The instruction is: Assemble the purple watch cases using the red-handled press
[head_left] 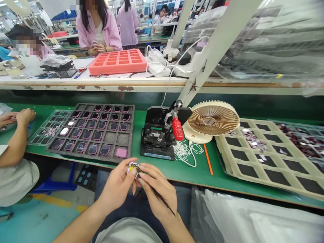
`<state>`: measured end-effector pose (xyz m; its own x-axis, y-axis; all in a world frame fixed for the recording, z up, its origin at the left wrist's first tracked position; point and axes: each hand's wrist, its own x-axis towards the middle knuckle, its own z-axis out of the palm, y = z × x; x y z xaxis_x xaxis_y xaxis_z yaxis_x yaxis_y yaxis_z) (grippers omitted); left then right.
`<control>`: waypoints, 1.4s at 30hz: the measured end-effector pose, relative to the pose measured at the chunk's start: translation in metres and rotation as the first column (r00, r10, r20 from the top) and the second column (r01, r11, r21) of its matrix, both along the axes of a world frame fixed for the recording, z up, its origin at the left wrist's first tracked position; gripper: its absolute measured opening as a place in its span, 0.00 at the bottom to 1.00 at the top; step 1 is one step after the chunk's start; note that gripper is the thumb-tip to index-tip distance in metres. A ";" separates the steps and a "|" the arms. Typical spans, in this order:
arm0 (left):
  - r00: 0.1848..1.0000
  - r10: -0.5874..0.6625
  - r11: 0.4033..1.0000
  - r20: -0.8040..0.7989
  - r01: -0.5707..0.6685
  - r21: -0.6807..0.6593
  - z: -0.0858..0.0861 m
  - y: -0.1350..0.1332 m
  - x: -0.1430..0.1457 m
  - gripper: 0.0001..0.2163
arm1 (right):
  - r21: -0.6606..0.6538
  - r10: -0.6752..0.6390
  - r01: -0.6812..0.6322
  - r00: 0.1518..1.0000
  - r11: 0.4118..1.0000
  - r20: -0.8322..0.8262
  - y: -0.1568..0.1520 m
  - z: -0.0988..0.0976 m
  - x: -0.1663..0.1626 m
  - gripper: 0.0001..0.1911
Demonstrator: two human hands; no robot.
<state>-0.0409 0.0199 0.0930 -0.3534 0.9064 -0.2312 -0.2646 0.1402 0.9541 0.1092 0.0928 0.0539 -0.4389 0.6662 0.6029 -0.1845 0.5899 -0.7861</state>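
Observation:
My left hand (117, 185) is closed around a small watch-like casing (132, 167) with a pale rim and a yellow patch inside. Between the fingers of my right hand (160, 192) are slim dark tweezers (162, 199), their tips at the casing's right side. Both hands meet in front of the bench edge, above my lap. Just beyond them lies a grey foam tray (118, 137) holding rows of dark-screened watch casings (98, 135). One pink-purple piece (122, 153) sits in its near right corner compartment.
A black clamp fixture (158, 135) with a red handle (178, 129) stands beyond my hands, beside a fan (211, 121). An orange stick (208, 159) and a beige divided tray (238, 165) lie to the right. A co-worker's hand (25, 116) is at the left.

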 end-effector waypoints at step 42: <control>0.893 -0.080 0.993 0.442 0.112 -0.047 -0.020 0.012 0.005 0.21 | -0.578 -0.677 0.461 0.698 0.674 -0.232 0.025 -0.030 0.029 0.12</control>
